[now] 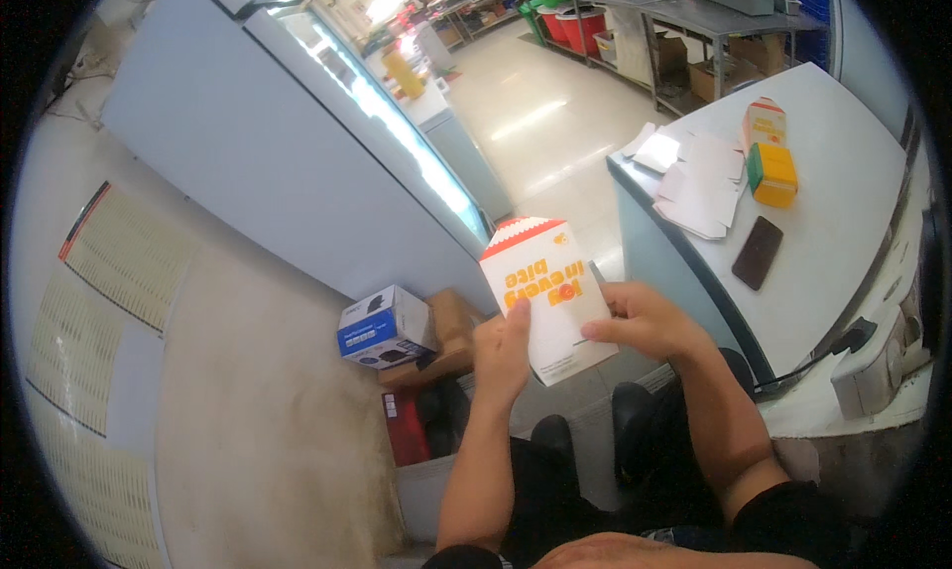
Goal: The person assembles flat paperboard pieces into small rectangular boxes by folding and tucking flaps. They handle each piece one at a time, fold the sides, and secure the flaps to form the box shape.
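A white paper food carton point(551, 336) with orange print and a red zigzag end is held up in front of me, tilted, above my lap. My left hand point(503, 353) grips its left edge, the thumb lying on the printed face. On the opposite side my right hand point(647, 321) is closed round the carton's lower right edge, its thumb pressed on the front. Both hands' other fingers are partly hidden behind the carton.
On the white table point(843, 162) to my right lie flat white carton blanks point(702, 184), a similar printed carton point(765, 125), a yellow-and-green box point(773, 175) and a dark phone point(758, 252). A blue-and-white box point(387, 328) stands on the floor beside the tall cabinet point(278, 152).
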Demonstrator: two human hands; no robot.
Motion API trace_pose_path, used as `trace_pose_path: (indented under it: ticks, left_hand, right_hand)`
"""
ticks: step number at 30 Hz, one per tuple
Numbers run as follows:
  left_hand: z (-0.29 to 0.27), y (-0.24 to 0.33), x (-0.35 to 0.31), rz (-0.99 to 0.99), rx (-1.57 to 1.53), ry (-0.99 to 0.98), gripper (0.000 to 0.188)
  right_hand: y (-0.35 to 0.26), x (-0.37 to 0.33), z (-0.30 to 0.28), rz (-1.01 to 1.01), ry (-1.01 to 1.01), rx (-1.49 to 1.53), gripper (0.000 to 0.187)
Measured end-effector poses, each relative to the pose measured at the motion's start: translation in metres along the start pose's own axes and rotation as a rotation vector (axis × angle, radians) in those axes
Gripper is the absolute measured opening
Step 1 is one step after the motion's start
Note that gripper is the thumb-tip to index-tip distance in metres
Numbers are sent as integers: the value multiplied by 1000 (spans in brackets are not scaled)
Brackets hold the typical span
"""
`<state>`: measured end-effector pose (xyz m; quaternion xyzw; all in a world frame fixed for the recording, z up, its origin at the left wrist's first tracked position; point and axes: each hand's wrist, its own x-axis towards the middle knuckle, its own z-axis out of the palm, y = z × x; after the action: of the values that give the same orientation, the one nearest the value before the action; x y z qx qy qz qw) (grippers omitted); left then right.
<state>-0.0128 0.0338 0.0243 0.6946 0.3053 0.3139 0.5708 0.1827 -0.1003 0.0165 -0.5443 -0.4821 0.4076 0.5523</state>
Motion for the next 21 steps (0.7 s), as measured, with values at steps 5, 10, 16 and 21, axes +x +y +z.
trace_pose_path:
  ticks: [5, 10, 16, 21]
  left_hand:
    - [25, 5, 3, 275, -207, -147, 47]
    - [13, -13, 9, 295, -261, -57, 52]
    - [25, 1, 11, 37, -384, 119, 40]
    - [23, -4, 21, -103, -102, 214, 66]
  right_hand:
    - [-1, 6, 17, -164, 428, 547, 50]
    - [34, 16, 18, -218, 381, 610, 50]
    - [10, 32, 35, -237, 231, 586, 63]
    - [20, 115, -41, 31, 356, 349, 75]
